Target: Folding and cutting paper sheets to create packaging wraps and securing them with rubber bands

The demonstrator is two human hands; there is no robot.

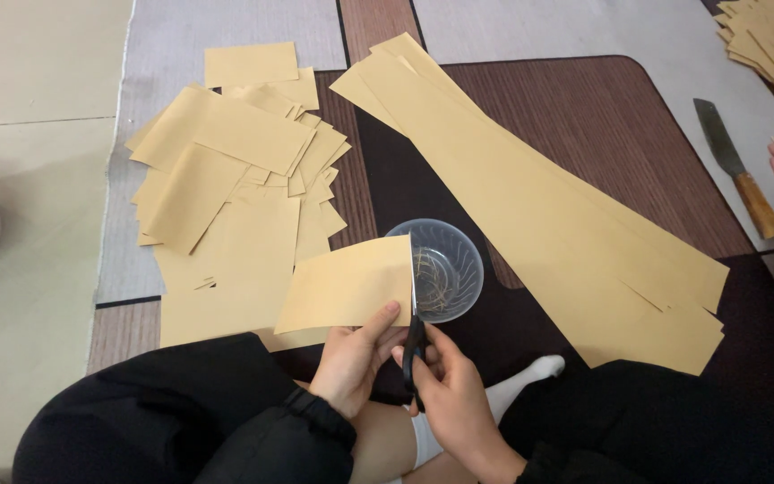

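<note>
Long yellow paper strips (539,206) lie uncut across the brown mat (620,116); a pile of cut yellow rectangles (235,179) covers its left edge. Left hand (351,358) pinches a yellow paper piece (347,285) over the clear plastic bowl (454,260); right hand (450,394) grips black scissors (414,345), trimming its right edge. Judged about half done.

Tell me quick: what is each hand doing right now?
Left hand: closed on the tan rectangular paper sheet.
Right hand: closed on the black-handled scissors, blade at the sheet's edge.
</note>
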